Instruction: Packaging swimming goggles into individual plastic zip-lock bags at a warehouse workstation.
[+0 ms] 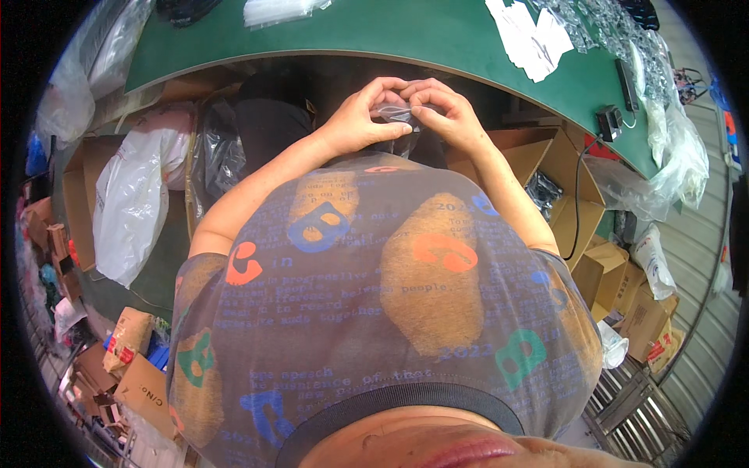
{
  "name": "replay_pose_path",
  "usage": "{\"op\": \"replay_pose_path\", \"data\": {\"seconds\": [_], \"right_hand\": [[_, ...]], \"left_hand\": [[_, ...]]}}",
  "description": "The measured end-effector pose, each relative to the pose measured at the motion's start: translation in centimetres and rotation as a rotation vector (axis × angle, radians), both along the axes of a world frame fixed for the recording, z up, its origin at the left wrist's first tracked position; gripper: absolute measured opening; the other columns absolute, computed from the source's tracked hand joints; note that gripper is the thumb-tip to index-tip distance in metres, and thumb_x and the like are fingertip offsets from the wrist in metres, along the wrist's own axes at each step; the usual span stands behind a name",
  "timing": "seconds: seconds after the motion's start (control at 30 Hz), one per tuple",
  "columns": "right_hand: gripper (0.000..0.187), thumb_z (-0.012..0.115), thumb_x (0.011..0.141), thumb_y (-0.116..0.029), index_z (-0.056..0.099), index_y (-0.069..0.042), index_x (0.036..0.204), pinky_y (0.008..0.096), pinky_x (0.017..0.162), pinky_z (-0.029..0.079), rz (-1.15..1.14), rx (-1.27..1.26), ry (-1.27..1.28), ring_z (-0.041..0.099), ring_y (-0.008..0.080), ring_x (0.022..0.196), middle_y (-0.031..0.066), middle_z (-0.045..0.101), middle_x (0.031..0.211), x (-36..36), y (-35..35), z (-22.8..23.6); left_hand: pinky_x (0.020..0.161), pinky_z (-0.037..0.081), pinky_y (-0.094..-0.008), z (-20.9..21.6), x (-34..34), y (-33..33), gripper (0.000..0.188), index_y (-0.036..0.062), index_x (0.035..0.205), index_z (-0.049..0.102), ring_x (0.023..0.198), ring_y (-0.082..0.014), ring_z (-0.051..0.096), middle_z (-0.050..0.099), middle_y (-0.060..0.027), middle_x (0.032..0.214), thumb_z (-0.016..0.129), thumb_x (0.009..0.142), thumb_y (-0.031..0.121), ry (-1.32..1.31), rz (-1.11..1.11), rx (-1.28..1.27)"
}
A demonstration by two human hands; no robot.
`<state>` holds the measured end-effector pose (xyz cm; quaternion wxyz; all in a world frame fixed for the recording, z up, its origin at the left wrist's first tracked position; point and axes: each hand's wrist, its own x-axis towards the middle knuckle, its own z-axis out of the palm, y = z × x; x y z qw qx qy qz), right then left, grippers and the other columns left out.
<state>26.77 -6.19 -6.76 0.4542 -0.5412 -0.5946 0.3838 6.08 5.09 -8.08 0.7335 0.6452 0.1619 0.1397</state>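
A small clear plastic bag (399, 115) is held up close to my body, just in front of the table's near edge. My left hand (363, 117) grips it from the left, with the thumb and fingers closed on the film. From the other side my right hand (449, 115) pinches the same bag between thumb and fingers. The fingertips of both hands nearly meet at the top of the bag. Whether anything lies inside the bag, I cannot tell.
A green table (335, 31) curves across the far side, bearing white papers (532, 40), a black power adapter (609, 123) with a cable, and heaped clear plastic (667, 97). Open cardboard boxes (573, 179) stand at right. At left, a white plastic bag (134, 207) hangs over a box.
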Motion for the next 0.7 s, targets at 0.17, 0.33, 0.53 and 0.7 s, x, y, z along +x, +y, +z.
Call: {"op": "replay_pose_path", "data": {"seconds": [0.17,0.33,0.53,0.7], "right_hand": [[0.013,0.069,0.094,-0.012,0.071,-0.001,0.102,0.0342,0.100,0.049,-0.006,0.024,-0.051,0.060,0.0199,0.118,0.0081,0.066,0.121,-0.2,-0.1,0.6],[0.016,0.069,0.092,-0.014,0.071,-0.003,0.104,0.0372,0.103,0.048,0.033,0.014,-0.205,0.059,0.0246,0.123,0.0081,0.067,0.119,-0.4,0.1,1.6],[0.015,0.071,0.088,-0.016,0.072,-0.006,0.098,0.0447,0.104,0.047,0.009,0.126,-0.374,0.060,0.0310,0.123,0.0082,0.068,0.119,-0.5,0.4,1.5],[0.015,0.071,0.088,-0.018,0.073,-0.008,0.100,0.0449,0.105,0.046,0.037,0.077,-0.345,0.059,0.0297,0.126,0.0073,0.067,0.120,-0.8,1.0,2.3]], "left_hand": [[0.106,0.048,-0.0355,0.3,0.0,0.0,0.081,0.0056,0.150,0.037,0.116,-0.0177,0.061,0.062,-0.0090,0.119,0.081,0.083,0.005,0.008,0.002,0.007],[0.098,0.052,-0.0345,0.0,0.0,-0.2,0.091,0.0037,0.155,0.030,0.109,-0.0197,0.065,0.066,-0.0126,0.116,0.083,0.083,0.013,-0.028,0.038,0.039],[0.105,0.048,-0.0361,0.6,0.1,-0.3,0.096,0.0061,0.159,0.023,0.113,-0.0179,0.063,0.064,-0.0096,0.115,0.082,0.083,0.004,0.002,0.016,-0.035],[0.104,0.048,-0.0367,0.4,0.0,-0.3,0.098,0.0068,0.160,0.021,0.112,-0.0178,0.062,0.064,-0.0111,0.117,0.082,0.083,0.004,0.005,0.032,-0.036]]}}
